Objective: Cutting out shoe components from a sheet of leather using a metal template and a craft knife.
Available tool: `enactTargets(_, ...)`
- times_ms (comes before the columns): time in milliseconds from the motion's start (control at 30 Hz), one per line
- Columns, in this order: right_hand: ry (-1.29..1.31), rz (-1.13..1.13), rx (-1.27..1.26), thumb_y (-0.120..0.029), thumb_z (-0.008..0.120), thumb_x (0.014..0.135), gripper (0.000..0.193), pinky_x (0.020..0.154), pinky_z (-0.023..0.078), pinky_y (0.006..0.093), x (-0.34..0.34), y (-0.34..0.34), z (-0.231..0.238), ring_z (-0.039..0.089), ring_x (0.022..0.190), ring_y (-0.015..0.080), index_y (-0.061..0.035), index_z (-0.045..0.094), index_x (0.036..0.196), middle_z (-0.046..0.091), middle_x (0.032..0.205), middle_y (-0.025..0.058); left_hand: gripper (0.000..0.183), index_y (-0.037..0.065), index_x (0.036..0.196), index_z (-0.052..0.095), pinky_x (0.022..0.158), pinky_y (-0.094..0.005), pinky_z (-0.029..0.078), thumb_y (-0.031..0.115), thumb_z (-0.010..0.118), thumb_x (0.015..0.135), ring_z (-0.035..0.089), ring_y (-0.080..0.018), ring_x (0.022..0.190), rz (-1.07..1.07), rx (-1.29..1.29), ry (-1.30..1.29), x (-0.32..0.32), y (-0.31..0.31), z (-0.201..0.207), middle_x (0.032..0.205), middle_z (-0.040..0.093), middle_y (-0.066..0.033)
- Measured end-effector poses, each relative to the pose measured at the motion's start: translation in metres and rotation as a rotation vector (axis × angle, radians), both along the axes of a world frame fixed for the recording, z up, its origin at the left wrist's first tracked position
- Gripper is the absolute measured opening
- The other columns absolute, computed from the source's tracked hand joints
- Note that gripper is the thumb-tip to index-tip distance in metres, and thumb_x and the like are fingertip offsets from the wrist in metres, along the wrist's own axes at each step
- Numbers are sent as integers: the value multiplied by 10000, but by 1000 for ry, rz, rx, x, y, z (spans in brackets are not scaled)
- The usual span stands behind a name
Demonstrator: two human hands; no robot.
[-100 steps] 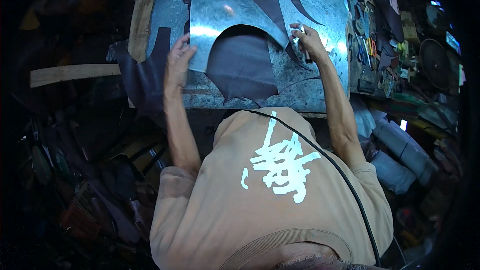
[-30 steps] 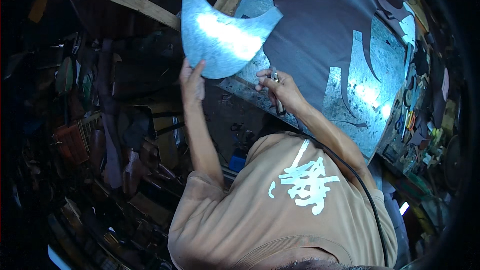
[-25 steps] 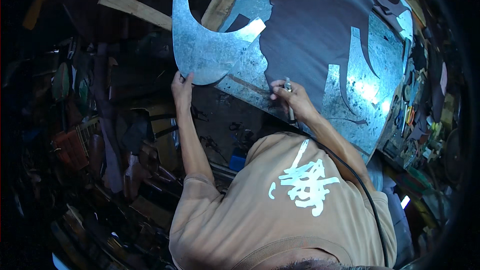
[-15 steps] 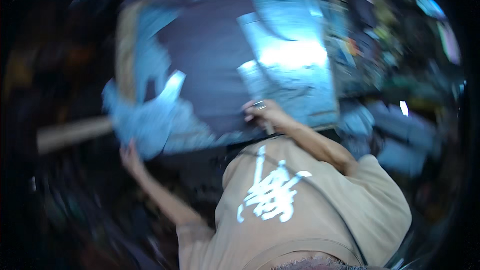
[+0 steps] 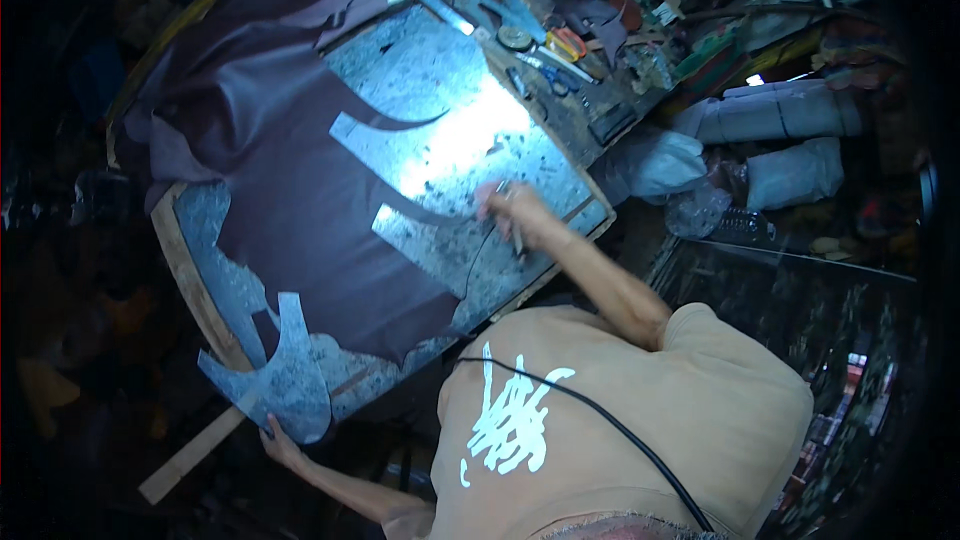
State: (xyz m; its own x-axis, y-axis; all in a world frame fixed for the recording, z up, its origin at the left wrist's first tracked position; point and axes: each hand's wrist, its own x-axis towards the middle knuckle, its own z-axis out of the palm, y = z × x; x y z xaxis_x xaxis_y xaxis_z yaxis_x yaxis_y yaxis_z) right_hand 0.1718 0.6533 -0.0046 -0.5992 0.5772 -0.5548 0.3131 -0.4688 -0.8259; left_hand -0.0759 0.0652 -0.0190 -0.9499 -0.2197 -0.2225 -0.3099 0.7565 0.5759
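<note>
My left hand [image 5: 281, 444] grips the lower edge of a curved grey metal pattern piece [image 5: 283, 380], held past the near left corner of the cutting board [image 5: 470, 130]. My right hand [image 5: 515, 215] rests on the board near its right edge, fingers closed round a thin metal tool [image 5: 514, 230]. A large sheet of dark purple leather [image 5: 290, 200] lies spread over the board, with curved shapes cut out of it. My right hand sits just right of the leather's edge.
Scissors, tape and small tools [image 5: 545, 40] crowd the bench beyond the board. Rolled grey and white material [image 5: 770, 115] lies to the right. A wooden strip [image 5: 190, 455] sticks out beneath the board's near left corner. Dark clutter surrounds the floor.
My left hand has carried the metal pattern from above the leather down and off the board's near left corner. My right hand stayed on the board with its tool. The view swung round.
</note>
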Motion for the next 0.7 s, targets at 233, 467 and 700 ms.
enactTargets(233, -264, -8, 619, -375, 649, 889, 337, 411, 442, 312, -47, 154, -13, 586, 459, 169, -40, 663, 925, 577, 555, 63, 557, -60, 1267, 568, 981, -407, 448, 382, 615, 931, 574, -367, 1158, -71, -257, 333, 38, 74, 53, 1273, 585, -246)
enactTargets(467, -194, 38, 273, -239, 684, 870, 163, 413, 399, 282, -136, 281, -50, 481, 459, 112, -112, 586, 840, 509, 595, -11, 722, -49, 1399, 406, 1137, -473, 264, 403, 648, 890, 307, -461, 1376, -405, -42, 69, 100, 273, -2, 1443, 353, -343)
enactTargets(700, -172, 92, 99, -205, 652, 887, 159, 429, 380, 287, -181, 307, -65, 448, 479, 118, -63, 581, 888, 455, 598, -2, 683, -49, 1401, 406, 1017, -409, 397, 330, 667, 897, 487, -361, 1225, 2, 284, 211, 76, 246, -18, 1370, 459, -286)
